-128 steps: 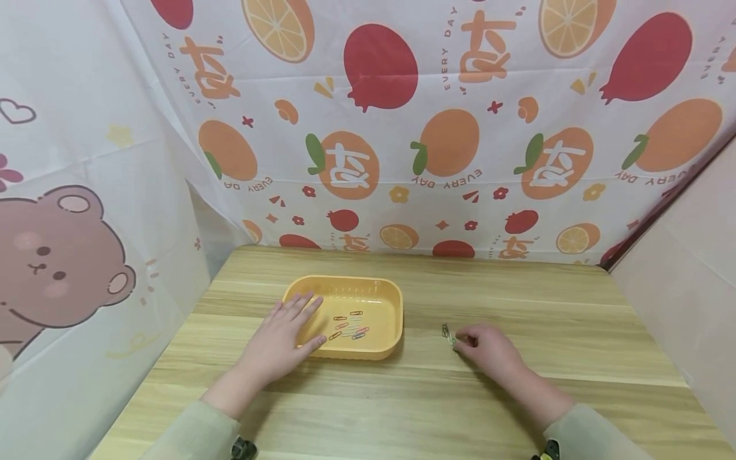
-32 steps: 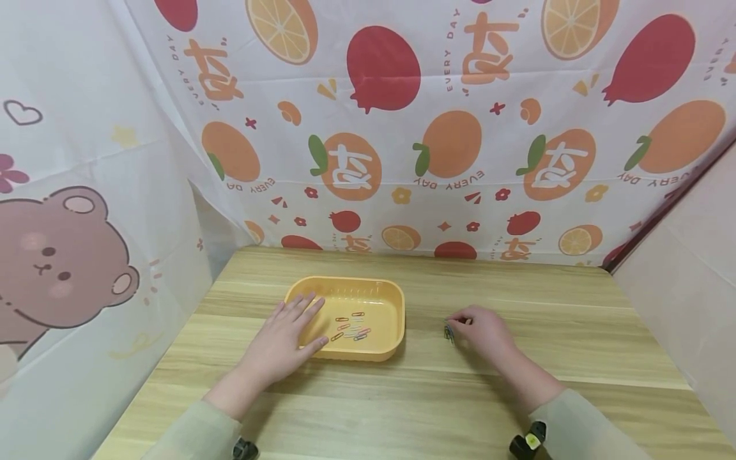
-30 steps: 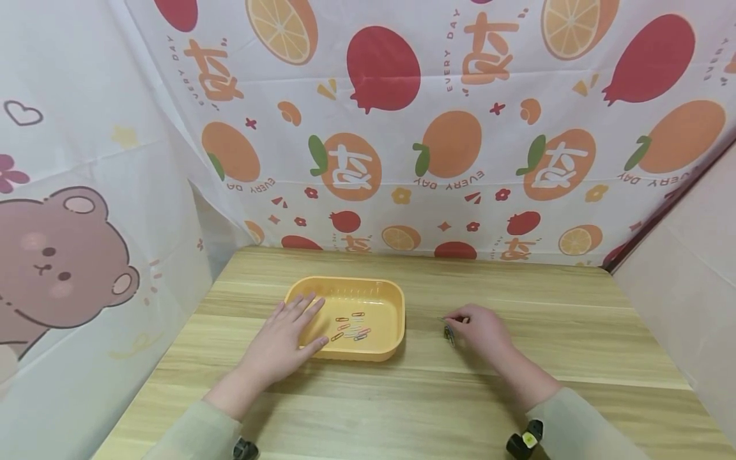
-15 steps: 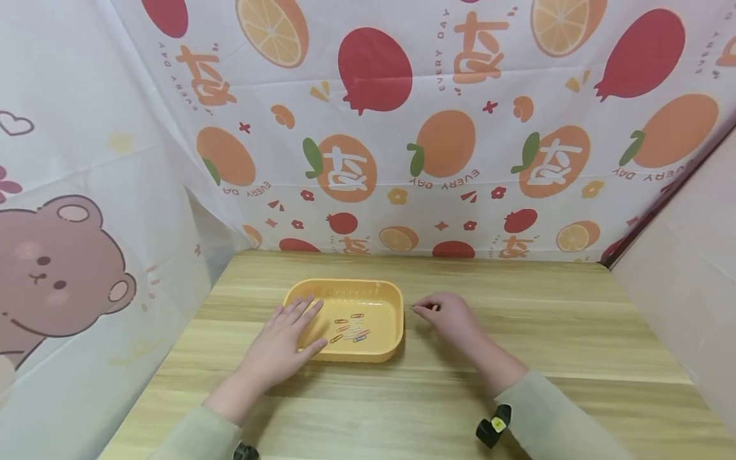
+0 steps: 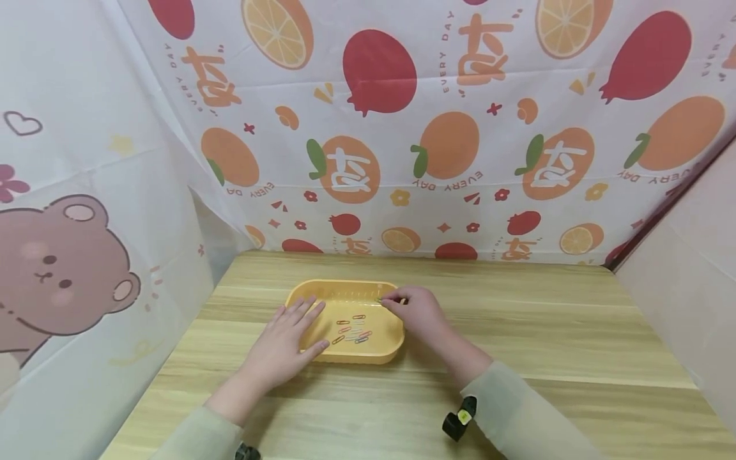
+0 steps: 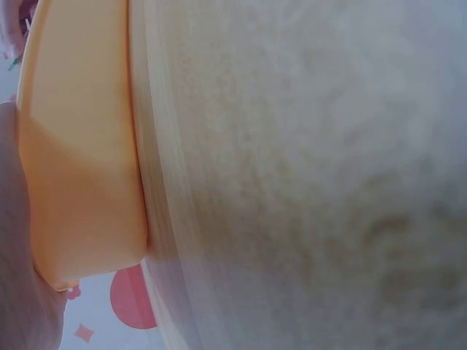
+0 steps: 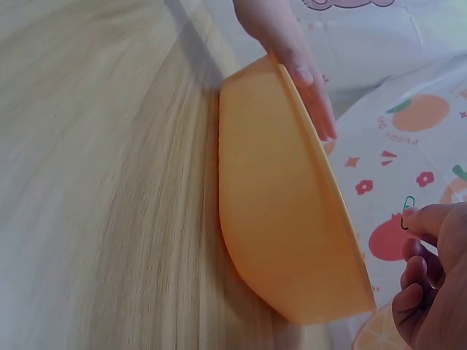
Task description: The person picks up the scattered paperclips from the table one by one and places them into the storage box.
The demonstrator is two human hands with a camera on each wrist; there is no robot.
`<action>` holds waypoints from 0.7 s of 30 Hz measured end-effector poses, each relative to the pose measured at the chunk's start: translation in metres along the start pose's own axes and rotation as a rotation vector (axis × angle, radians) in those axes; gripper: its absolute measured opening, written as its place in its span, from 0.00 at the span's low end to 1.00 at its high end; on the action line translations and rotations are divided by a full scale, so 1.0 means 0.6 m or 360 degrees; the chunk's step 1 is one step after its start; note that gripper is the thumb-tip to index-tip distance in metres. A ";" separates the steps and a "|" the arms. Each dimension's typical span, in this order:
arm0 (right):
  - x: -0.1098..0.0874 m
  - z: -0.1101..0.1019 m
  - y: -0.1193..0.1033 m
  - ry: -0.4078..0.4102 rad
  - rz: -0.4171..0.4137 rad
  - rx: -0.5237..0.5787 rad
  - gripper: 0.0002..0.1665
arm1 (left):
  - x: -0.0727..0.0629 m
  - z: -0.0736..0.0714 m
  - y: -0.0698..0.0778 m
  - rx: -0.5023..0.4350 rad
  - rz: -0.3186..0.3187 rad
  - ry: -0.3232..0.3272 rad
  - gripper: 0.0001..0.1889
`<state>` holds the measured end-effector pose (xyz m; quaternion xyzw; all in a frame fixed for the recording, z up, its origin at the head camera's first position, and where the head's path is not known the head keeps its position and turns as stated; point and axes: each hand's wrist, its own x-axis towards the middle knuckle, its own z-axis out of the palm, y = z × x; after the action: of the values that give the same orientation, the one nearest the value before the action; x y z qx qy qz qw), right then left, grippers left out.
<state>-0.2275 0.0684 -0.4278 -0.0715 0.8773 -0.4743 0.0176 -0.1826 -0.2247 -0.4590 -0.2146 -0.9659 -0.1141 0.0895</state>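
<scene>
A yellow plastic tray (image 5: pixel 356 359) stands on the table, with several paper clips (image 5: pixel 353 329) of mixed colours on its floor. My left hand (image 5: pixel 278 350) rests with spread fingers over the tray's left end. Between thumb and forefinger, my right hand (image 5: pixel 418 313) pinches a green paper clip (image 7: pixel 408 213), held up above the tray's right rim. The other fingers of that hand are curled in. In the left wrist view, the tray's outer wall (image 6: pixel 84 182) fills the left side, with part of the left hand beside it.
The wood-grain table (image 5: pixel 546 338) extends around the tray. A fruit-print cloth (image 5: pixel 391 153) hangs behind it, and a bear-print cloth (image 5: pixel 86 147) hangs at the left. A black wrist device (image 5: pixel 458 418) sits at the right cuff.
My right hand has moved left from a small group of clips on the table to the tray's right rim, carrying the green paper clip. The left hand has stayed in place.
</scene>
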 end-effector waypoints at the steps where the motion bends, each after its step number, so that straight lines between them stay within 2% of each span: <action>1: 0.001 0.003 -0.001 -0.0003 0.0002 -0.0011 0.06 | 0.000 0.000 0.000 -0.0001 -0.0002 -0.0004 0.41; 12: 0.009 0.023 -0.022 -0.0100 -0.0040 -0.0139 0.06 | 0.000 0.000 0.001 0.0011 -0.0019 -0.0021 0.41; 21: 0.023 0.049 -0.038 -0.0214 -0.0202 -0.0458 0.06 | -0.001 0.000 0.001 -0.0002 -0.0015 -0.0015 0.41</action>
<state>-0.2355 0.0297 -0.4245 -0.1602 0.9267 -0.3381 0.0357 -0.1816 -0.2244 -0.4592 -0.2108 -0.9672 -0.1140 0.0842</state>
